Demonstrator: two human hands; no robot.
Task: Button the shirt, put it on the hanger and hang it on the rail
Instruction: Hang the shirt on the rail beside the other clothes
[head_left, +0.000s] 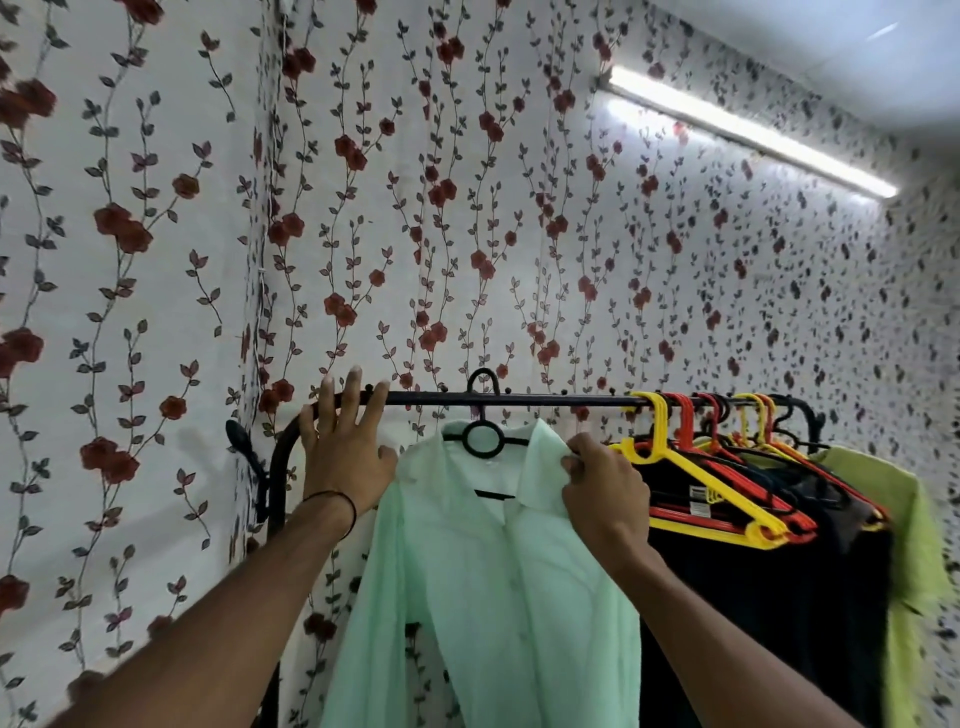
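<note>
Between my 2 hands, the mint shirt (493, 571) hangs on a black hanger (483, 439). The hook sits over the rail (545, 399) just above my knuckles. Front placket looks closed, but the buttons are too faint to be sure.

Handling, my guess: thin fabric, light, soft, no stiffness of its own. It will likely slide along the hanger arms if tugged from 1 side. Best holds are the collar or shoulder seam, where the cloth is doubled. For moving the lot, take the hanger neck under the hook, the only rigid part. The loose front would just stretch and drag it crooked.

Left hand (345, 441): open, fingers straight and spread, palm against the rail's end by the downward bend. Fingertips reach above the bar. The thumb points toward the shirt's near shoulder, just beside it and maybe touching. Forearm comes up from low left, with a dark thread at the wrist.

Right hand (602, 486): fingers curled, pinching the shirt at its collar edge, on the side away from my left hand. Forearm rises from low right, back of the hand facing me.

Just past the right hand, on the same rail: yellow and red hangers (701, 483), bunched together. Dark clothes (753, 597) hang below them, and a lime garment (914, 545) is furthest out.
</note>
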